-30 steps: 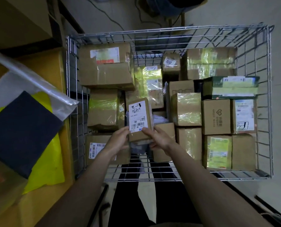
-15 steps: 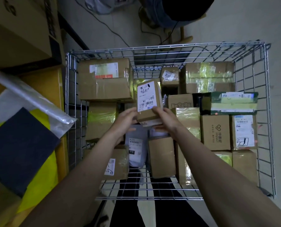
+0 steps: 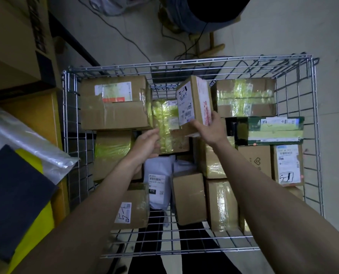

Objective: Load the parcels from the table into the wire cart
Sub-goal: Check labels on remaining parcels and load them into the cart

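My right hand grips the small cardboard parcel by its lower end, thumb on the label face and fingers round the side, holding it tilted above the far middle of the wire cart. My left hand is apart from it, fingers relaxed and holding nothing, over a parcel wrapped in yellow-green tape.

The held parcel's white label carries handwritten marks, a barcode and small print I cannot read; red print runs down its side face. At the cart's far left corner a large carton bears a white label with an orange strip, text illegible. A grey mailer bag near the middle shows a barcode and "010". A box at the near left and another at the right edge carry labels with handwritten strokes. A dark green box lies across the right side.

The cart stands on a pale floor with cables beyond its far edge. To the left, a yellow surface holds clear plastic and a dark blue sheet.
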